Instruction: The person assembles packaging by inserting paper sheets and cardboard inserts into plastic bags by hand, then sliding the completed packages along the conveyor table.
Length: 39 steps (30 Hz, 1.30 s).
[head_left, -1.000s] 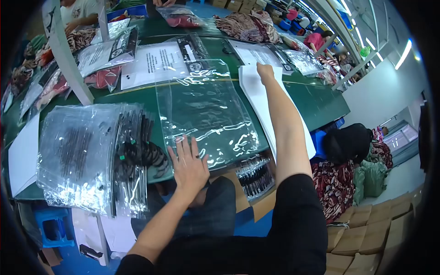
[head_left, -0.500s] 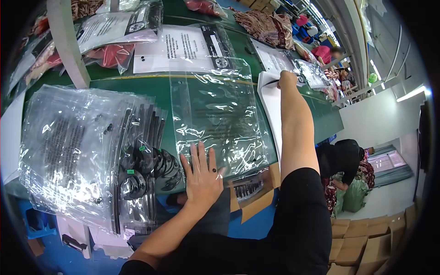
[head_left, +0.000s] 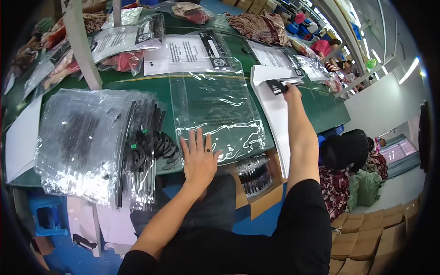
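Observation:
My left hand [head_left: 200, 160] lies flat with fingers spread on the near edge of a clear plastic bag [head_left: 213, 105], which is spread on the green table [head_left: 316, 103]. At the far end of a stack of white sheets [head_left: 270, 101], my right hand [head_left: 292, 92] has its fingers closed on the corner of a sheet whose black printed side [head_left: 277, 86] shows. To the left of the clear bag is a pile of clear bags with black strips [head_left: 82, 142].
Bagged goods with printed sheets [head_left: 183, 52] lie along the back. A grey post [head_left: 82, 46] rises at the left. An open carton [head_left: 256, 176] stands below the table edge. A person in black [head_left: 346, 149] bends at the right, near brown cartons [head_left: 366, 233].
My right hand has drawn a sheet's corner up, and its black printed side now shows. My left hand stays flat on the clear bag. The camera view has shifted.

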Motion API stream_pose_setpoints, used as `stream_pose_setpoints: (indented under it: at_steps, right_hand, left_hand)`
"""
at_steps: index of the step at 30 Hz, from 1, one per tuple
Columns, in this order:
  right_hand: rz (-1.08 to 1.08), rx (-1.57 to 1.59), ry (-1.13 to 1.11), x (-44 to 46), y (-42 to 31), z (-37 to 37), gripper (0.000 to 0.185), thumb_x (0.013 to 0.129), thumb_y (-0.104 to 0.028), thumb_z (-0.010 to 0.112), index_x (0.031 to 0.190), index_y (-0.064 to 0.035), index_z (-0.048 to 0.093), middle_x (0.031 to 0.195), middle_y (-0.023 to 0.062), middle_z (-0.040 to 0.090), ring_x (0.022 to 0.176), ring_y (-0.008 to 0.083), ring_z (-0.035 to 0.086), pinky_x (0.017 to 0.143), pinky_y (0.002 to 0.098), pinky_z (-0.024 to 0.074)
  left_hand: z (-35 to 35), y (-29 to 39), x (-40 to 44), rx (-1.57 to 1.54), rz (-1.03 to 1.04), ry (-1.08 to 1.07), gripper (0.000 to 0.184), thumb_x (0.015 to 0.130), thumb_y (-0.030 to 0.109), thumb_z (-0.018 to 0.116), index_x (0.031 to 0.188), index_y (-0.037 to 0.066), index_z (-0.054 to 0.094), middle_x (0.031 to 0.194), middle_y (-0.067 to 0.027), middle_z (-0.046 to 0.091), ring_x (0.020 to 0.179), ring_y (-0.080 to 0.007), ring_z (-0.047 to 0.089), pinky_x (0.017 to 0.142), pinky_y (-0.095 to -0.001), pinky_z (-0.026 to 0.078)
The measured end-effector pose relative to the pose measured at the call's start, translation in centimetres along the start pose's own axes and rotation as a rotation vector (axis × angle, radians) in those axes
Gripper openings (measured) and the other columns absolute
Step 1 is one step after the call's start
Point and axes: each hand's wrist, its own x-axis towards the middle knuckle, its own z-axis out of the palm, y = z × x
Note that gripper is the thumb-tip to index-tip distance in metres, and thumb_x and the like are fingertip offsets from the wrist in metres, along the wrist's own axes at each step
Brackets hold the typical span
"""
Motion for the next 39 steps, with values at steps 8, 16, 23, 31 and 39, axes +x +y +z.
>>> stream_pose_setpoints:
  at_steps: [8, 16, 23, 31, 39]
  right_hand:
    - [-0.080, 0.286, -0.613, -6.8, -8.9, -17.2, 0.028, 0.094, -0.017, 0.068, 0.118, -0.0039, 0.063, 0.112, 0.0098, 0.068, 0.102, 0.0242, 0.066, 0.091, 0.0398, 0.0538]
    - [-0.290, -0.078, -1.013, -29.6, -11.7, -29.0, 0.036, 0.092, -0.013, 0.061, 0.124, 0.0041, 0.060, 0.110, 0.0128, 0.069, 0.095, 0.0202, 0.068, 0.086, 0.0319, 0.0543]
    - [-0.096, -0.096, -0.627, -37.9, 0.1, -34.0, 0.028, 0.089, -0.004, 0.067, 0.115, 0.0062, 0.062, 0.105, 0.0112, 0.070, 0.090, 0.0183, 0.068, 0.082, 0.0320, 0.0552]
    - [0.178, -0.254, -0.814, -42.2, 11.5, -30.6, 0.021, 0.085, 0.003, 0.068, 0.105, 0.0067, 0.063, 0.098, 0.0101, 0.069, 0.086, 0.0180, 0.068, 0.078, 0.0313, 0.0552]
    - [0.276, -0.121, -0.812, -43.4, 13.0, -24.9, 0.014, 0.089, -0.002, 0.066, 0.102, 0.0019, 0.064, 0.095, 0.0055, 0.069, 0.079, 0.0151, 0.067, 0.068, 0.0290, 0.0541]
  left_hand:
    - [2.2, -0.5, 0.3, 0.075, 0.369, -0.007, 0.049, 0.090, 0.014, 0.055, 0.138, 0.001, 0.053, 0.147, -0.0136, 0.048, 0.140, -0.0328, 0.041, 0.116, -0.0594, 0.026]
    - [1.3, 1.0, 1.7, -0.159, 0.404, -0.272, 0.070, 0.089, -0.003, 0.055, 0.154, 0.013, 0.032, 0.150, -0.0162, 0.044, 0.143, -0.0343, 0.036, 0.118, -0.0593, 0.023]
    - [2.6, 3.3, 1.9, -0.332, 0.310, -0.278, 0.075, 0.093, -0.003, 0.052, 0.159, 0.016, 0.019, 0.152, -0.0225, 0.039, 0.145, -0.0427, 0.031, 0.116, -0.0679, 0.014]
    - [4.2, 3.6, 2.6, -0.397, 0.261, -0.335, 0.077, 0.094, 0.001, 0.051, 0.160, 0.015, 0.013, 0.153, -0.0213, 0.039, 0.145, -0.0439, 0.030, 0.117, -0.0669, 0.005]
    - [2.9, 3.9, 3.3, -0.474, 0.182, -0.477, 0.076, 0.099, 0.008, 0.050, 0.161, 0.020, 0.007, 0.158, -0.0199, 0.033, 0.149, -0.0383, 0.024, 0.118, -0.0638, -0.001]
